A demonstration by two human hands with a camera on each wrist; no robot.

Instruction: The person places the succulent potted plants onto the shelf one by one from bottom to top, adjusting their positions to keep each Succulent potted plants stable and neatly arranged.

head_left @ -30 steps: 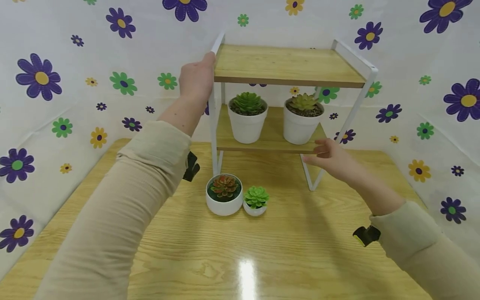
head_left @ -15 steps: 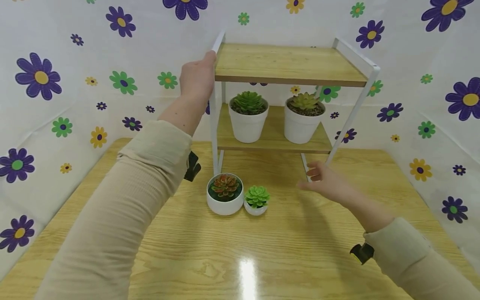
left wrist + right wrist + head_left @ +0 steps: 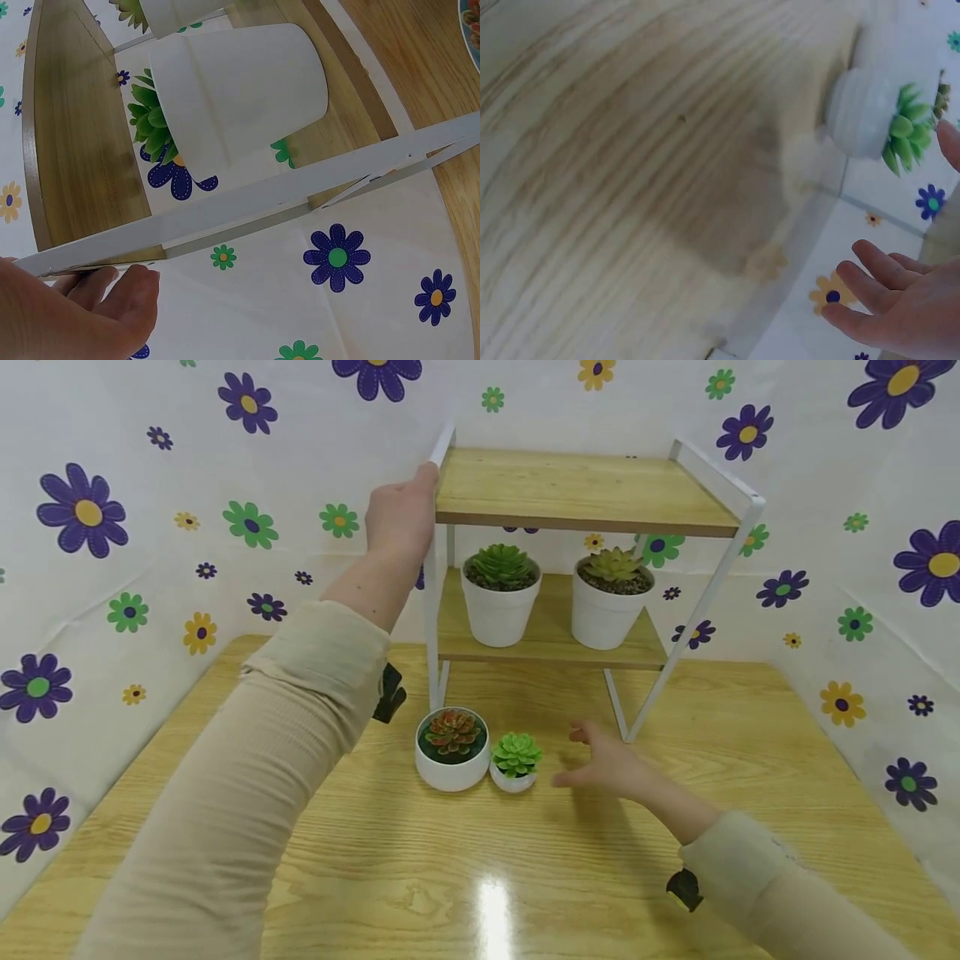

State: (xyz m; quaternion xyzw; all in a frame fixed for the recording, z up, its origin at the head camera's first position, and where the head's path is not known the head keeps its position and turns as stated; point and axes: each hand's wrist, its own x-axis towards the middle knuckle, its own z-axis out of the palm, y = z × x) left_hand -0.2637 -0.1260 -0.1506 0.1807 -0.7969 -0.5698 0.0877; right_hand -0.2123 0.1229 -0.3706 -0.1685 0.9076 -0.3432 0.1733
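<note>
My left hand point(image 3: 402, 518) grips the upper left side of a two-tier plant shelf point(image 3: 555, 485) with white metal frame and wooden boards. In the left wrist view its fingers point(image 3: 135, 292) bend behind the white frame bar point(image 3: 247, 199). My right hand point(image 3: 611, 764), thumb and fingers spread, is just right of a small bright-green succulent point(image 3: 516, 754) in a little white pot, apart from it. The right wrist view shows that succulent's white pot point(image 3: 855, 112) beyond the spread fingers point(image 3: 870, 281). Touching the small pot's left side is a wider white bowl point(image 3: 452, 774) with a reddish succulent point(image 3: 452, 732).
On the lower board stand two white pots: a dark-green succulent point(image 3: 501, 610) at left and a pale-green succulent point(image 3: 607, 614) at right. The shelf's right leg point(image 3: 648, 706) rises behind my right hand. A flower-printed cloth point(image 3: 150, 527) surrounds the wooden table point(image 3: 375, 860).
My right hand has moved down and left from beside the lower board's right end to near the small succulent. My left hand keeps its grip on the frame.
</note>
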